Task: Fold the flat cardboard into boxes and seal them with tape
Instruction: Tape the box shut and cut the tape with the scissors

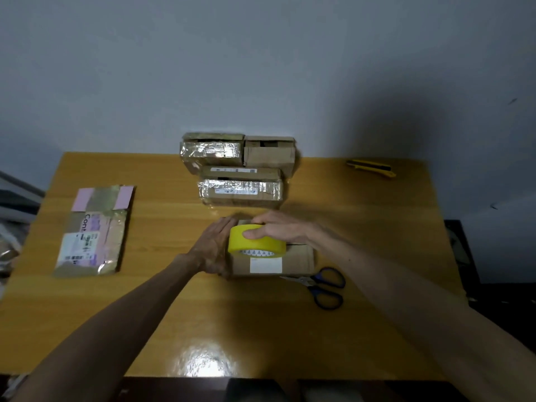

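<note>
Packing desk (377,227): taped boxes (240,191), scissors (312,283), cutter (372,167).

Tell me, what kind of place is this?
Likely a small home packing spot: a wooden table against a plain wall, taped boxes stacked at its back, scissors and a yellow cutter nearby.

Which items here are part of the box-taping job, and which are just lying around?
In use: tape roll in right hand; box under it, steadied by left hand; flat cardboard, waiting aside.
Idle: scissors beside the box; yellow knife, far corner; stacked boxes at the back.
</note>
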